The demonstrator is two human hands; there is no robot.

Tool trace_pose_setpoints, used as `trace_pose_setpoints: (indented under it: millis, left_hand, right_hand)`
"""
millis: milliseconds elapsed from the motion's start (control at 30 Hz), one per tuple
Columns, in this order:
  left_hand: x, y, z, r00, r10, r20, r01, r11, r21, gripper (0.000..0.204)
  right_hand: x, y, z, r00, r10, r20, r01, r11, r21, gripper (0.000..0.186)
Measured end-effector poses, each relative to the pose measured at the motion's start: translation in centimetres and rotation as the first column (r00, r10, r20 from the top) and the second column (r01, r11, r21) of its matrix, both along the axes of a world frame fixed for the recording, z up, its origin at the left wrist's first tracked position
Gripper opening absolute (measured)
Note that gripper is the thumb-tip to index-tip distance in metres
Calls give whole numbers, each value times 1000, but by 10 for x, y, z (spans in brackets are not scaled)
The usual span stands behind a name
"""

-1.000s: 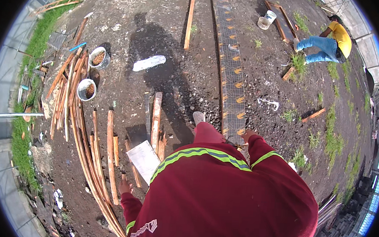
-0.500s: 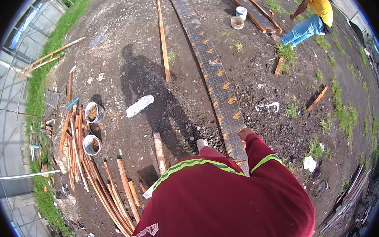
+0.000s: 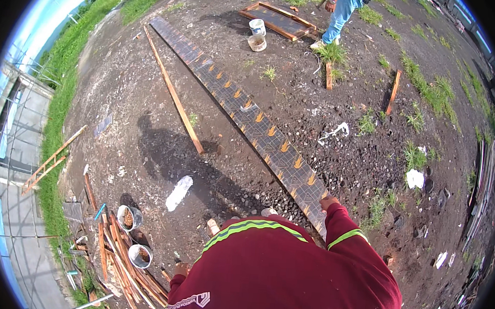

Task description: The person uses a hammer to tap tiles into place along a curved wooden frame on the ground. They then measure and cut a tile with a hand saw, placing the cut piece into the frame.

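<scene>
A long, narrow dark board (image 3: 247, 115), with pale lines and orange printed marks, stretches across the ground from near my body to the far left. My right hand (image 3: 328, 202) is at the near right edge of this board, its fingers closed on the edge. Low at my left side, beside the sleeve, a small part of my left hand (image 3: 181, 268) shows near the wooden strips (image 3: 132, 280). The fingers of that hand are mostly hidden. My maroon sleeves and top cover the near part of the board.
Two buckets with brownish contents, one a white bucket (image 3: 140, 255), stand beside the strips. A wooden pole (image 3: 174, 96) lies left of the board. White wrapping (image 3: 179, 193) is on the ground. Farther off, a co-worker in blue jeans (image 3: 344, 16) stands by a wood-edged panel (image 3: 278, 21) and white pails.
My view has shifted, and the board now slants more to the left with its far end showing. My left hand has come into view. The co-worker's bent posture has become more upright.
</scene>
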State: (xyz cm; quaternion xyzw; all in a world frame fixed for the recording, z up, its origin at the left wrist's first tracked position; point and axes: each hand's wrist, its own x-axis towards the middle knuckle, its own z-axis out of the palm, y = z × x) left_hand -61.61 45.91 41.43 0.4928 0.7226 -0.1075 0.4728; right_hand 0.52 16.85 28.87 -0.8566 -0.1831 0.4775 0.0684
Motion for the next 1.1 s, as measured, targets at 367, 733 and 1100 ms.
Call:
trace_pose_setpoints:
  millis: [367,733,1100]
  left_hand:
    - [176,212,-11,727,-668,161,668,742,63,33]
    - [240,427,-36,461,-887,-14,878,458,-140,33]
    - [433,388,-57,216,-945,247,964,247,103,33]
  right_hand:
    - [-151,-126,3,960,161,231,-104,965,-240,32]
    - [-413,49,6,708,-683,-178,603,716,-351,37]
    - [-429,100,62,96,-993,65,976,81,-203,38]
